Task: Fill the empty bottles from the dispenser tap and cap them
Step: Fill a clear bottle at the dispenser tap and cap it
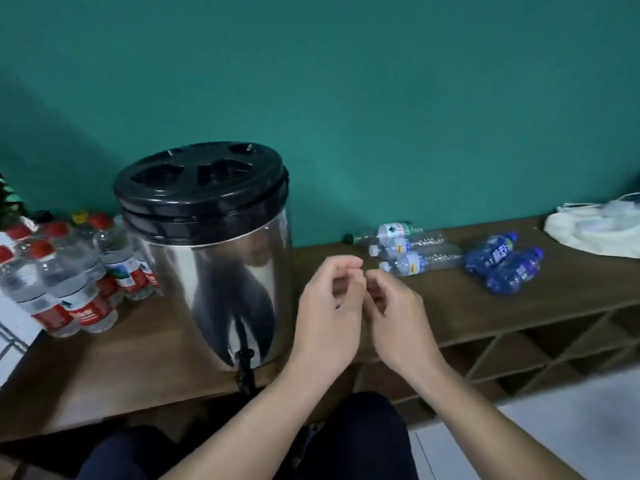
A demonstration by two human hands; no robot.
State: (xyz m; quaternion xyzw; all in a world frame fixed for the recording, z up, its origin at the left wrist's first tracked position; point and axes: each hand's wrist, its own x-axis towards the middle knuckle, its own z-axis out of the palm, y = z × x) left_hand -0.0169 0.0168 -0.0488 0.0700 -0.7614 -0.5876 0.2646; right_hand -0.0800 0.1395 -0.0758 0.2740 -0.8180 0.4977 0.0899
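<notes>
Both hands are up in front of the dispenser and neither one has a bottle. The left hand (329, 303) and the right hand (391, 306) sit close together, fingertips almost meeting, fingers loosely curled around nothing I can make out, so call them idle.

Just beyond the fingertips, further back on the wooden counter (519, 299), lie the empties: a cluster of clear empty bottles (405, 251) on their sides, and beyond the right hand's fingers to the outer side, two blue bottles (502, 261), also lying down. Off to the far side of the left hand's fingers, past the steel dispenser (207, 251), stand the red-capped bottles (69, 271), upright and already capped.

The tap (244, 368) hangs below the left hand's fingers, at the counter's front edge.

Handling, as I judge it: those empties will be feather-light, thin-walled and crushable, prone to rolling or skidding away under a careless touch. Best taken round the mid-body with a gentle wrap, or by the stiffer neck. Once filled they will gain real weight and may be wet and slick, so a firmer hold low on the body would suit. Whether their caps are on is hard to tell at this distance.
</notes>
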